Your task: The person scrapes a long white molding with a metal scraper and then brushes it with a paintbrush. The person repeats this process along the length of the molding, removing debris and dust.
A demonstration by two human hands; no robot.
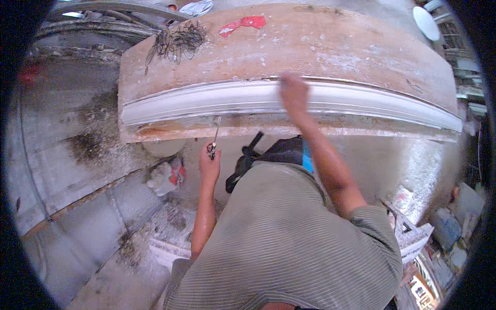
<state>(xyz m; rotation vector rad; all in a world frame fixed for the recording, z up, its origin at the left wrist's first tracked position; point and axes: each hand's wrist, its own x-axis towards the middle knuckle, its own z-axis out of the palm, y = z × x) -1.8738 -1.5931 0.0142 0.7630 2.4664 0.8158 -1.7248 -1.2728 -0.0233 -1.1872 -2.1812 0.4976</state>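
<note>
Across the board [330,46] runs a long white moulding [206,98] with lengthwise ridges. My right hand [295,95] is over its middle stretch, smeared by motion. Its fingers do not show clearly, nor whether it touches the moulding or holds anything. My left hand [209,164], lower and to the left, is closed around a slim tool [217,129] with a thin metal shaft and a dark handle. The shaft points away from me, its tip near the board's front edge. The exact kind of tool is too small to tell.
Tangled dark wire [181,41] and a red scrap [243,25] lie on the board's far left part. A white bag with red on it [168,175] sits below left. A white stool-like piece [411,235] and clutter stand at right. Curved pieces are stacked far left.
</note>
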